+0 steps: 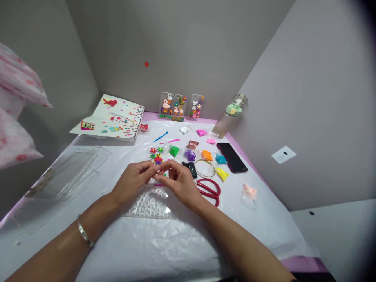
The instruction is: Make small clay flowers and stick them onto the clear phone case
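Two bare hands meet above the middle of a table covered by a white plastic sheet (147, 250). The left hand (135, 178) and right hand (180, 182) each bring thumb and forefinger close together, tips almost meeting; whether they pinch anything cannot be told. Partly beneath them lies a clear case (165, 155) bearing flowers and a small red-and-purple figure (158, 159); the fingers hide its near part.

A broad stretch of sheet runs from the hands to the table's near side. On the right, more sheet separates the red-handled scissors (217, 190), blades out of sight, from a peach clay packet (249, 192). Wrapped clay packets crowd the space just beyond. A dark phone (232, 157) and a bottle (227, 121) sit by the right edge.

On the left, transparent packaging (73, 176) has outlines hard to follow. A spotted pink cloth (17, 109) is cut off far left; both forearms leave the view nearby.
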`<state>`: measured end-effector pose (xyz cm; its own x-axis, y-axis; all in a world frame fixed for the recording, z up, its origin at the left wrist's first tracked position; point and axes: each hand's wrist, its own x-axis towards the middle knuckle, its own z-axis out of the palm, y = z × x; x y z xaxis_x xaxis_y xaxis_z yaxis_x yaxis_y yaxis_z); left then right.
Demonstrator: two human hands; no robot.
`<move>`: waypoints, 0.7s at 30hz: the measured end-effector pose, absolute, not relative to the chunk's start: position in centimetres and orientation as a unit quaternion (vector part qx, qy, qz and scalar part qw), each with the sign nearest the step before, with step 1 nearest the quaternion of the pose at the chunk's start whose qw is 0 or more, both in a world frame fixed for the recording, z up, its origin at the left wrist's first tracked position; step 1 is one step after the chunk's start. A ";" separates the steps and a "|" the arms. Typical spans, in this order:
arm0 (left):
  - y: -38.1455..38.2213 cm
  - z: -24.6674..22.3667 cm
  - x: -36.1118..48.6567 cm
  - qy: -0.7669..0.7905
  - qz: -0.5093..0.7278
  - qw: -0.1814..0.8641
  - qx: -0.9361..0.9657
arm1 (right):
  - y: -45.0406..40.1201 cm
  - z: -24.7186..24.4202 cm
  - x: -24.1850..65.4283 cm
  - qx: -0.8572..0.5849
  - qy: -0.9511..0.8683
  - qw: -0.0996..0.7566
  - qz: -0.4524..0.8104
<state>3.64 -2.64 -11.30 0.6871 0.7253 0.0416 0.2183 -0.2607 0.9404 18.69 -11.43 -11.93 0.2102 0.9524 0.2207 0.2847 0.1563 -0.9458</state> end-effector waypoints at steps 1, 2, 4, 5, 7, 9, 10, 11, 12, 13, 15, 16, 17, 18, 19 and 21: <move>-2.7 -11.3 3.7 0.311 0.239 0.524 0.756 | -11.4 -12.0 18.7 -0.574 -0.545 0.527 0.310; -2.7 -11.4 3.7 0.308 0.236 0.525 0.757 | -11.4 -12.0 18.7 -0.578 -0.544 0.525 0.308; -2.7 -11.4 3.7 0.295 0.238 0.531 0.758 | -11.4 -12.1 18.7 -0.579 -0.533 0.529 0.317; -2.6 -11.4 3.6 0.288 0.244 0.535 0.756 | -11.3 -12.0 18.8 -0.574 -0.522 0.537 0.330; -2.3 -11.3 3.4 0.287 0.269 0.541 0.744 | -11.2 -12.0 18.9 -0.554 -0.492 0.561 0.370; -2.1 -11.2 3.3 0.295 0.295 0.545 0.727 | -11.0 -11.9 19.2 -0.530 -0.463 0.581 0.408; -2.0 -11.1 3.2 0.296 0.304 0.548 0.721 | -10.9 -11.9 19.3 -0.523 -0.453 0.586 0.422; -2.0 -11.0 3.2 0.291 0.309 0.550 0.719 | -10.8 -11.9 19.5 -0.519 -0.447 0.586 0.433; -2.1 -11.0 3.2 0.281 0.309 0.553 0.721 | -10.8 -11.9 19.6 -0.519 -0.441 0.583 0.443; -2.2 -10.9 3.2 0.268 0.308 0.554 0.726 | -10.8 -11.9 19.8 -0.520 -0.437 0.577 0.453; -2.4 -11.0 3.3 0.247 0.308 0.550 0.736 | -10.8 -12.1 19.9 -0.513 -0.434 0.567 0.477; -2.5 -11.0 3.4 0.240 0.312 0.544 0.741 | -10.8 -12.1 20.0 -0.506 -0.434 0.564 0.487; -2.6 -11.0 3.5 0.236 0.317 0.537 0.745 | -10.8 -12.2 20.0 -0.499 -0.437 0.561 0.496; -2.7 -11.1 3.6 0.234 0.323 0.530 0.748 | -10.8 -12.3 20.0 -0.494 -0.441 0.557 0.502; -2.7 -11.1 3.6 0.235 0.329 0.524 0.750 | -10.8 -12.3 20.0 -0.492 -0.444 0.553 0.504; -2.7 -11.2 3.6 0.241 0.339 0.523 0.744 | -10.9 -12.2 19.9 -0.501 -0.447 0.550 0.497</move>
